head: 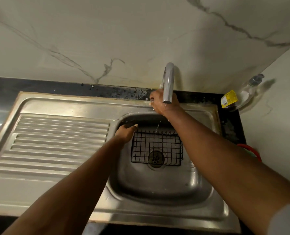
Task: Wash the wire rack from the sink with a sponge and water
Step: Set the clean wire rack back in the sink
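A black wire rack [156, 148] lies in the steel sink basin [157, 184], right over the drain. My left hand [124, 134] is at the rack's back left corner, with its fingers curled round a dark pad that looks like the sponge [128, 124]. My right hand [161, 103] reaches behind the chrome tap spout [168, 82] and grips the tap handle [150, 99] at its base. A thin trickle of water [157, 127] falls onto the rack's back edge.
A ribbed steel drainboard [56, 141] stretches to the left of the basin. A clear pump bottle [249, 89] with a yellow label stands in the back right corner. A red ring [253, 150] lies at the right counter edge. A marble wall rises behind.
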Tool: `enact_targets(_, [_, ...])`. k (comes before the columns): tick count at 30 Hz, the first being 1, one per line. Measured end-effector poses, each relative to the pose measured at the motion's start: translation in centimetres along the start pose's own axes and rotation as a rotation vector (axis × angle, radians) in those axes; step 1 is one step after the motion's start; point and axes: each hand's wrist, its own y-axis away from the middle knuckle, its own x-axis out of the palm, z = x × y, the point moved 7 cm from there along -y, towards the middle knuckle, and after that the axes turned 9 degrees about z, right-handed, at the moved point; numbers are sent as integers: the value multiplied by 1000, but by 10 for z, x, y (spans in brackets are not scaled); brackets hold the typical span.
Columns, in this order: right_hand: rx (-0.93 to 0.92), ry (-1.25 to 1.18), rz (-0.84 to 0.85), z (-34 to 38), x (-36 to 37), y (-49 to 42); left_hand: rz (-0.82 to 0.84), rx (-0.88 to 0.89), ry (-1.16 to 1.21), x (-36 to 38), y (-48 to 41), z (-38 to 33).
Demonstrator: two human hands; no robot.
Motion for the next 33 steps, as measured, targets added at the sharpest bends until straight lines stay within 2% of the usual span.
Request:
enact_targets(4, [-110,20,-7,-1,-10,1,56,-13,1,6,3,-2])
enact_targets(7, [-136,-178,-57,-18,-24,23,69,-13,-1,9,2,-2])
enact_targets(13, [-15,-390,-86,-37,-29,51,104,-40,10,18,-2,1])
enact_targets(17, [13,-526,-282,-48,-23,63,107,-65,-3,22,-8,6])
enact_targets(19, [112,-643,-360,-75,-4,72,113,-70,-9,24,-12,6])
enact_targets(22, [383,-762,-313,-126,45,90,114,-91,-30,29,-18,11])
enact_targets(25, [584,-731,-137,-156,86,117,60,-133,-15,32,-29,24])
enact_targets(29, [765,-733,86,-184,141,135,1,-236,16,37,-38,41])
enact_targets(33, [926,-758,229,-172,157,143,88,-350,-14,48,-41,55])
